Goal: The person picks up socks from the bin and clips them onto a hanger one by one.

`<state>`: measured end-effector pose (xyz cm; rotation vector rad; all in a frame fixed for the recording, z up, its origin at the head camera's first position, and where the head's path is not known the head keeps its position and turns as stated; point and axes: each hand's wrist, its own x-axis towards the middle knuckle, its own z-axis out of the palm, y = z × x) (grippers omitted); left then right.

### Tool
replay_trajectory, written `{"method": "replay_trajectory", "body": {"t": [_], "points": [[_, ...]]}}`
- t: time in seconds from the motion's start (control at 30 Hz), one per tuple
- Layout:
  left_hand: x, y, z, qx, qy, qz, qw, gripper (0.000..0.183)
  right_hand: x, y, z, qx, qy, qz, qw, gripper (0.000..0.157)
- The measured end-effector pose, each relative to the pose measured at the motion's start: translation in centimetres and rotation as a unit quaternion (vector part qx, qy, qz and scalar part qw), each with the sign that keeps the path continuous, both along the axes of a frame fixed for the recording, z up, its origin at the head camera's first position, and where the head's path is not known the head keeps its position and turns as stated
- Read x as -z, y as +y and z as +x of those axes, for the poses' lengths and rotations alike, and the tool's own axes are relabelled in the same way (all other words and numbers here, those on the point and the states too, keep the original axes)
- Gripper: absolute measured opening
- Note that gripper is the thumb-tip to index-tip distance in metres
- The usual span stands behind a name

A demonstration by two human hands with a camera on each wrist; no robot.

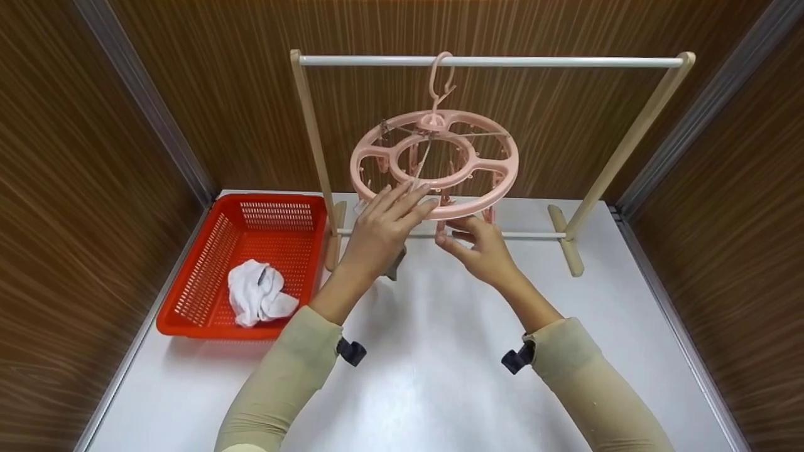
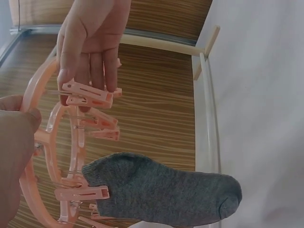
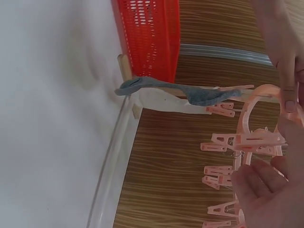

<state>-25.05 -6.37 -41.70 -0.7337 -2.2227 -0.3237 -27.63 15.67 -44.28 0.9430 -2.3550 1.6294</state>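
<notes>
A round pink clip hanger (image 1: pixel 502 164) hangs by its hook from the rack's rail. My left hand (image 1: pixel 384 229) pinches the near left part of its outer rim between thumb and fingers. My right hand (image 1: pixel 480 248) is under the near rim, its fingers fairly straight beside a pink clothespin (image 2: pixel 88 95); the thumb appears to touch this clip. A grey sock (image 2: pixel 161 190) hangs from another clothespin (image 2: pixel 83 193), mostly hidden behind my left hand in the head view. Beside it hangs a white sock (image 3: pixel 161 102), partly covered by the grey one.
To the left stands a red basket (image 1: pixel 188 276) with crumpled white fabric (image 1: pixel 257 294) inside. The rack has a white rail (image 1: pixel 565 61), wooden posts (image 1: pixel 628 150) and feet on the white table (image 1: pixel 427 376). Wood-grain panels (image 1: pixel 239 113) enclose the back and sides.
</notes>
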Motion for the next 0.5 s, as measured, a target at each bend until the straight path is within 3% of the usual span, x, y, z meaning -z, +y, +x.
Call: {"method": "replay_trajectory", "body": {"t": [0.1,0.3,0.5], "points": [[0.0,0.0,0.0,0.002,0.000,0.003,1.0000,0.047,-0.6,-0.4,0.4,-0.010,-0.025,-0.018,0.999,0.035],[0.1,0.0,0.0,0.002,0.001,0.007,1.0000,0.046,-2.4,-0.9,1.7,-0.016,-0.030,-0.022,0.999,0.026],[0.2,-0.2,-0.1,0.004,0.004,0.010,0.9999,0.049,-2.3,-0.7,1.7,-0.018,-0.052,-0.033,0.998,0.028]]}}
